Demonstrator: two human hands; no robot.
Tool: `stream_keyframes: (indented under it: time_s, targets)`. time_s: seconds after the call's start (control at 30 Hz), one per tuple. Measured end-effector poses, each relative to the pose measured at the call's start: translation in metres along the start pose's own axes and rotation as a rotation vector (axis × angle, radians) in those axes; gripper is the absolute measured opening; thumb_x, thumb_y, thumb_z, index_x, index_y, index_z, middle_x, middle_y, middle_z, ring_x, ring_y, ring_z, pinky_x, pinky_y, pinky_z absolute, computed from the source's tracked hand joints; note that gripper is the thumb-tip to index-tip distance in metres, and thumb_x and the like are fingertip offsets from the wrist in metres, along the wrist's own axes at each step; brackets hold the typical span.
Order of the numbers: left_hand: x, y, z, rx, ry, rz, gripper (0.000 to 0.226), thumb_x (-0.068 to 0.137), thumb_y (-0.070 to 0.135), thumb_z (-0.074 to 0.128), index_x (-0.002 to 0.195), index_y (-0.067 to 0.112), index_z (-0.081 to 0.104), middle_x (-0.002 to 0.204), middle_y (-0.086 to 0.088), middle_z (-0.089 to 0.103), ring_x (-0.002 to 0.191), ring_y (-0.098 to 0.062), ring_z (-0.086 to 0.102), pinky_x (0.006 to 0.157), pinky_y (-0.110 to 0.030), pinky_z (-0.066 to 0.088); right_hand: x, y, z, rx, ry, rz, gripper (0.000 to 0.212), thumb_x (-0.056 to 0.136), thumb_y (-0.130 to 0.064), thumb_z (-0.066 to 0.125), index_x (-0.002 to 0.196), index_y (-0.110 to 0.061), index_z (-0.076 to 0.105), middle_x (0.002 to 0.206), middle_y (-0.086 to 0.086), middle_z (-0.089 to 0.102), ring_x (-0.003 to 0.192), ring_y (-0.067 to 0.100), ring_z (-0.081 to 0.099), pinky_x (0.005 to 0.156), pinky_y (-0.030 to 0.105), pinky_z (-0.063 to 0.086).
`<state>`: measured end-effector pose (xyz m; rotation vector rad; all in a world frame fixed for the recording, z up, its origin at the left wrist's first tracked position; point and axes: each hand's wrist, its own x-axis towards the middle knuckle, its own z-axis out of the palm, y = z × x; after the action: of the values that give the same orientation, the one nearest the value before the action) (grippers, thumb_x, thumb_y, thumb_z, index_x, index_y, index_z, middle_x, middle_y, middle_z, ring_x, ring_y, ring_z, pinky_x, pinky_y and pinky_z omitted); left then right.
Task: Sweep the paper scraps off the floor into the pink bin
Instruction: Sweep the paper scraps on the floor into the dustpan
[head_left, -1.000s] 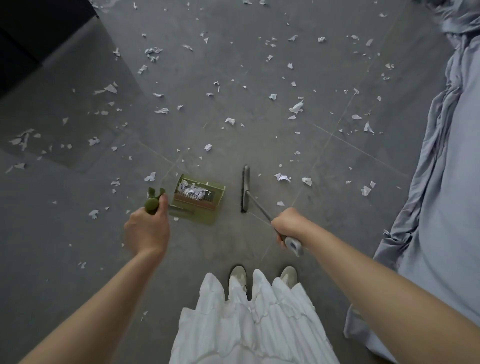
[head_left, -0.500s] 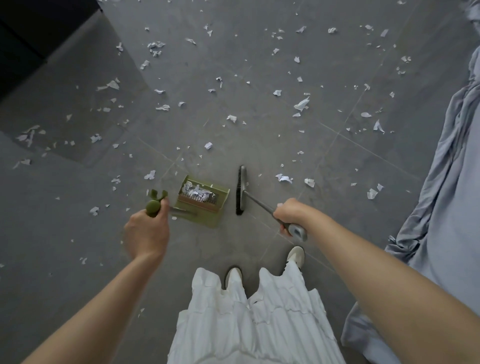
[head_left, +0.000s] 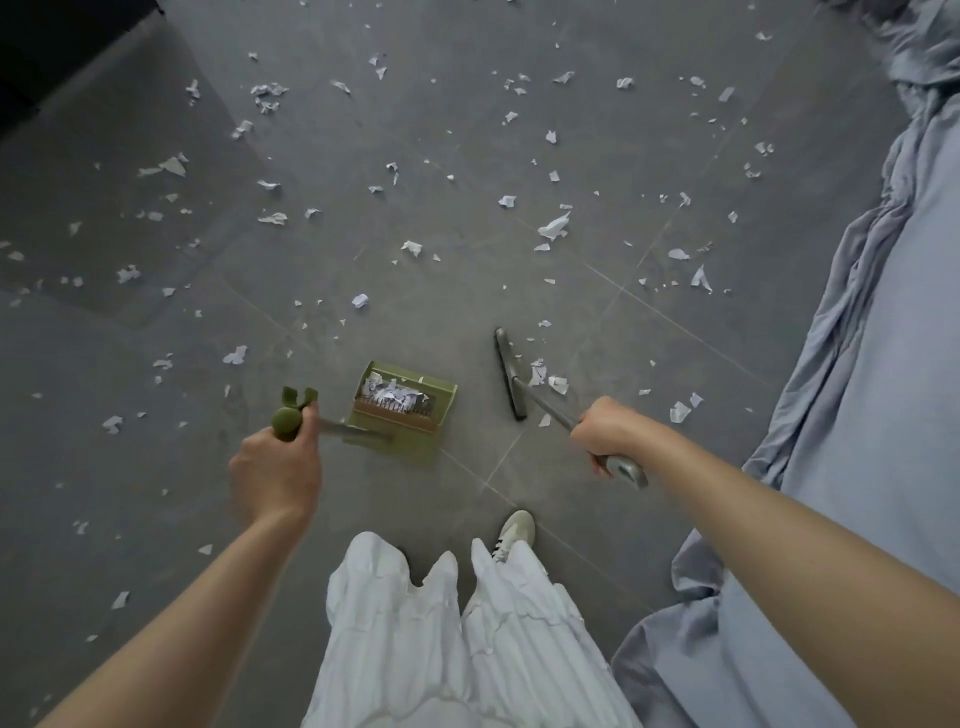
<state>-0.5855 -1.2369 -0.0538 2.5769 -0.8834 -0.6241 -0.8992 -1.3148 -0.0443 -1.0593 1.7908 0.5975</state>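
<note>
Beyond right hand, paper scraps.

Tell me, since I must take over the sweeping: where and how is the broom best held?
Grip the broom at the upper end of its slanted grey handle, from above, as the right hand does now. The handle rises from the flat head on the floor towards the person, so its top lies within reach, and the head can drag scraps towards the green dustpan.

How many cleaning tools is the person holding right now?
2. The green dustpan sits on the floor at centre, its handle gripped by the left hand. The grey broom is just right of it, held by the right hand.
</note>
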Motion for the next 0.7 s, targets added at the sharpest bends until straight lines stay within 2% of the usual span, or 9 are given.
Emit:
stream_keyframes:
  time_s: [0.07, 0.17, 0.2, 0.27, 0.33, 0.37, 0.47, 0.53, 0.7]
  targets:
    - [-0.007, 0.011, 0.008, -0.015, -0.002, -0.02, 0.057, 0.093, 0.055, 0.052, 0.065, 0.005, 0.059, 0.06, -0.011, 0.05, 0.071, -0.033, 0.051, 0.064, -0.036, 0.035, -0.001, 0.014, -0.018, -0.056, -0.041, -0.031, 0.034, 0.077, -0.008, 0.038, 0.089, -0.002, 0.069, 0.064, 0.013, 0.07, 0.053, 0.027, 0.059, 0.064, 0.03, 0.054]
    - [-0.017, 0.028, 0.018, -0.018, -0.009, -0.006, 0.055, 0.093, 0.051, 0.054, 0.066, 0.004, 0.058, 0.057, -0.01, 0.046, 0.07, -0.032, 0.048, 0.065, -0.037, 0.034, 0.003, 0.036, -0.036, -0.066, -0.072, -0.058, 0.04, 0.083, -0.009, 0.042, 0.117, -0.002, 0.063, 0.066, 0.014, 0.066, 0.05, 0.028, 0.056, 0.056, 0.027, 0.05]
    - [-0.019, 0.032, 0.021, -0.017, -0.016, 0.012, 0.054, 0.093, 0.05, 0.054, 0.066, 0.003, 0.058, 0.057, -0.01, 0.045, 0.07, -0.032, 0.047, 0.065, -0.036, 0.033, 0.004, 0.04, -0.039, -0.082, -0.079, -0.077, 0.039, 0.085, -0.009, 0.047, 0.12, -0.001, 0.063, 0.069, 0.014, 0.066, 0.052, 0.027, 0.057, 0.052, 0.024, 0.049]
    - [-0.022, 0.039, 0.026, 0.014, -0.036, 0.062, 0.054, 0.094, 0.049, 0.054, 0.066, 0.003, 0.059, 0.057, -0.012, 0.047, 0.068, -0.032, 0.047, 0.063, -0.036, 0.033, 0.004, 0.046, -0.042, -0.103, -0.077, -0.125, 0.029, 0.089, -0.012, 0.056, 0.115, -0.002, 0.063, 0.077, 0.012, 0.063, 0.053, 0.021, 0.057, 0.039, 0.017, 0.046]
    - [-0.024, 0.043, 0.032, 0.068, -0.047, 0.108, 0.055, 0.093, 0.052, 0.053, 0.065, 0.006, 0.059, 0.059, -0.013, 0.049, 0.067, -0.031, 0.047, 0.062, -0.037, 0.035, 0.006, 0.051, -0.045, -0.122, -0.064, -0.122, 0.016, 0.089, -0.011, 0.057, 0.104, -0.007, 0.062, 0.073, 0.009, 0.061, 0.051, 0.019, 0.055, 0.031, 0.014, 0.041]
    - [-0.024, 0.045, 0.035, 0.086, -0.05, 0.119, 0.054, 0.092, 0.053, 0.053, 0.065, 0.007, 0.059, 0.059, -0.012, 0.049, 0.067, -0.031, 0.047, 0.062, -0.037, 0.036, 0.008, 0.053, -0.048, -0.144, -0.052, -0.092, 0.014, 0.088, -0.01, 0.056, 0.1, -0.007, 0.062, 0.07, 0.008, 0.06, 0.049, 0.019, 0.054, 0.031, 0.014, 0.04]
    - [-0.021, 0.05, 0.04, 0.128, -0.072, 0.132, 0.054, 0.092, 0.053, 0.053, 0.064, 0.007, 0.059, 0.056, -0.008, 0.047, 0.066, -0.031, 0.048, 0.061, -0.036, 0.036, 0.019, 0.062, -0.056, -0.242, -0.021, 0.004, 0.033, 0.081, -0.008, 0.045, 0.101, -0.004, 0.07, 0.066, 0.012, 0.062, 0.047, 0.023, 0.053, 0.042, 0.017, 0.043]
    - [-0.018, 0.052, 0.042, 0.149, -0.082, 0.14, 0.053, 0.092, 0.053, 0.054, 0.063, 0.008, 0.058, 0.056, -0.009, 0.048, 0.067, -0.033, 0.051, 0.061, -0.036, 0.036, 0.028, 0.064, -0.061, -0.258, 0.008, 0.005, 0.031, 0.079, -0.005, 0.043, 0.097, -0.004, 0.068, 0.068, 0.016, 0.06, 0.05, 0.023, 0.053, 0.044, 0.019, 0.041]
    - [-0.007, 0.06, 0.045, 0.18, -0.111, 0.164, 0.054, 0.09, 0.055, 0.054, 0.062, 0.01, 0.061, 0.062, -0.016, 0.058, 0.067, -0.034, 0.054, 0.059, -0.036, 0.038, 0.046, 0.058, -0.067, -0.225, 0.101, -0.003, 0.03, 0.082, -0.006, 0.044, 0.102, -0.009, 0.068, 0.087, 0.015, 0.06, 0.055, 0.023, 0.058, 0.042, 0.02, 0.041]
